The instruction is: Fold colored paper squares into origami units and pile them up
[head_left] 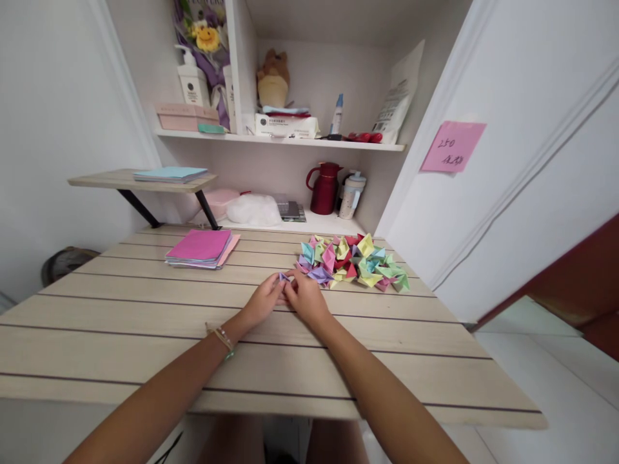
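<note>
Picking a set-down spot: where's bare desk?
Bare desk: left, between paper stack and left forearm; right, between paper boats and right forearm; a gap beyond left hand and right hand, between stack and boats. Crowded: right rear, heaped with boats, and mid-desk where the hands meet.

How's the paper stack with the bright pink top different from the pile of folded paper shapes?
The paper stack has flat sheets, while the folded pile has pointy shapes. The paper stack is layered fairly neatly; the folded pile is jumbled. The paper stack sits left of the hands, the folded pile to their right. Both rest on the wooden desk.
</note>
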`<move>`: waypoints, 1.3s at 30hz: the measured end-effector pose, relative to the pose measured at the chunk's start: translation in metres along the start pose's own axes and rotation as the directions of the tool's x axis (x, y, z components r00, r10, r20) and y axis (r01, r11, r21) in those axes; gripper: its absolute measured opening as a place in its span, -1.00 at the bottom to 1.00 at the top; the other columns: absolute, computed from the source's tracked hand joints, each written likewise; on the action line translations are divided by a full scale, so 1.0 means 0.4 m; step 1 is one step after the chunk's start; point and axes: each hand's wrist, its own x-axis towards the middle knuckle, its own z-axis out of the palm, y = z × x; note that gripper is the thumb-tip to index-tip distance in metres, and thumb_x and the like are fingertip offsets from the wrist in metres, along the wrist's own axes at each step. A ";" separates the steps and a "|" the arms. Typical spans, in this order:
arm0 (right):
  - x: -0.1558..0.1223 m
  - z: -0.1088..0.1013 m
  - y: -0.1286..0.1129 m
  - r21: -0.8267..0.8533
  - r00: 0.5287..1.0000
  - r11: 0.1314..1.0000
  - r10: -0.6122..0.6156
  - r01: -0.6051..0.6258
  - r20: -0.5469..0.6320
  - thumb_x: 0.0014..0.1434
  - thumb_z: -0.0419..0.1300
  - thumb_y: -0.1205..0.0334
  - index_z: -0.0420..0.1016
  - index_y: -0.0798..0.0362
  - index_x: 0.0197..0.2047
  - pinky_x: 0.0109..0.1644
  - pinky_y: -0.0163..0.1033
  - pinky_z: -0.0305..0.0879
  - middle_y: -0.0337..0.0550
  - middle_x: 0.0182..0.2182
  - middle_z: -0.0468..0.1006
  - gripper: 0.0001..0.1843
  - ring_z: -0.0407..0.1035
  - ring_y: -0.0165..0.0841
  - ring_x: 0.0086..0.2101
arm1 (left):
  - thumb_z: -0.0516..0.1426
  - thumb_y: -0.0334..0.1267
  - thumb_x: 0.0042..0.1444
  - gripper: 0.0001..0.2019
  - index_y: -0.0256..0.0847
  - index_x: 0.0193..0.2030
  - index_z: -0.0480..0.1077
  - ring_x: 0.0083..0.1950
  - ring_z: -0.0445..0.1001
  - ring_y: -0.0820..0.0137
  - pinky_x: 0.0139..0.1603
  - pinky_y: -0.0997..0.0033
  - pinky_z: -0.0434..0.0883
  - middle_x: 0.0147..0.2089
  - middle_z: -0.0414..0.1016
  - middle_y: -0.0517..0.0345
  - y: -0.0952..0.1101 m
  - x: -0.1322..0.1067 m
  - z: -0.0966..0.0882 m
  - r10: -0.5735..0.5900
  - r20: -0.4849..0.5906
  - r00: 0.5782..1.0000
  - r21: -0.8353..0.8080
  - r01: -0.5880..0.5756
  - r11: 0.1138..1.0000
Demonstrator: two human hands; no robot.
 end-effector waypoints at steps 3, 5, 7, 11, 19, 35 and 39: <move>0.003 0.010 0.015 0.236 0.996 0.968 0.084 -0.085 0.013 0.11 0.08 0.18 0.41 0.04 -0.20 -0.54 -0.33 0.19 -0.32 -0.68 0.37 -0.80 0.28 -0.41 -0.66 | 0.17 -0.13 -0.02 -0.61 -0.21 -0.03 0.34 -0.36 0.54 0.34 -0.30 0.35 0.49 -0.27 0.54 0.04 -0.005 0.001 -0.004 0.044 -0.003 0.999 0.086 -0.043 0.995; 0.006 0.017 0.020 0.455 0.986 0.875 0.159 -0.167 0.057 0.10 0.09 0.08 0.38 0.03 -0.22 -0.60 -0.34 0.21 -0.35 -0.71 0.35 -0.76 0.28 -0.41 -0.70 | 0.17 -0.15 -0.02 -0.59 -0.22 -0.01 0.32 -0.41 0.53 0.37 -0.30 0.35 0.49 -0.35 0.54 0.06 -0.003 0.002 -0.008 0.075 -0.028 0.997 0.119 -0.071 0.990; 0.010 0.019 0.020 0.632 0.971 0.741 0.221 -0.228 0.091 0.04 0.15 0.01 0.37 0.04 -0.24 -0.61 -0.33 0.27 -0.35 -0.71 0.36 -0.71 0.31 -0.41 -0.70 | 0.18 -0.16 -0.02 -0.57 -0.24 0.00 0.30 -0.42 0.53 0.37 -0.29 0.32 0.50 -0.38 0.54 0.07 0.003 0.003 -0.012 0.108 -0.051 0.993 0.102 -0.102 0.990; 0.020 0.004 0.008 0.776 0.957 0.576 0.263 -0.258 0.123 -0.09 0.28 0.01 0.39 0.05 -0.28 -0.47 -0.28 0.39 -0.29 -0.63 0.46 -0.64 0.40 -0.39 -0.60 | 0.24 -0.17 -0.09 -0.59 -0.29 -0.10 0.34 -0.36 0.54 0.34 -0.27 0.28 0.50 -0.29 0.55 -0.01 0.018 0.007 -0.017 0.147 -0.083 0.986 0.019 -0.146 0.989; 0.021 -0.014 0.007 0.795 0.967 0.557 0.205 -0.242 0.151 -0.10 0.30 0.05 0.42 0.08 -0.26 -0.36 -0.22 0.43 -0.20 -0.54 0.53 -0.64 0.46 -0.36 -0.49 | 0.26 -0.20 -0.13 -0.69 -0.31 -0.23 0.46 -0.29 0.53 0.31 -0.17 0.27 0.47 -0.31 0.57 0.00 0.039 0.008 -0.021 0.238 -0.139 0.961 0.114 -0.223 0.968; 0.020 -0.002 0.025 0.679 0.977 0.708 0.201 -0.193 0.068 -0.12 0.30 0.15 0.39 0.04 -0.25 -0.32 -0.27 0.37 -0.22 -0.49 0.51 -0.67 0.42 -0.38 -0.46 | 0.27 -0.24 -0.15 -0.81 -0.27 -0.38 0.44 -0.30 0.51 0.36 -0.20 0.39 0.43 -0.35 0.54 0.06 0.036 0.002 -0.029 0.299 -0.151 0.942 0.261 -0.253 0.932; 0.020 0.000 0.030 0.640 0.984 0.749 0.163 -0.171 0.072 -0.11 0.28 0.19 0.39 0.05 -0.21 -0.29 -0.28 0.36 -0.19 -0.43 0.53 -0.65 0.44 -0.37 -0.40 | 0.28 -0.25 -0.18 -0.69 -0.25 -0.25 0.39 -0.28 0.50 0.40 -0.24 0.43 0.44 -0.30 0.51 0.07 0.026 0.009 -0.034 0.316 -0.174 0.932 0.267 -0.264 0.927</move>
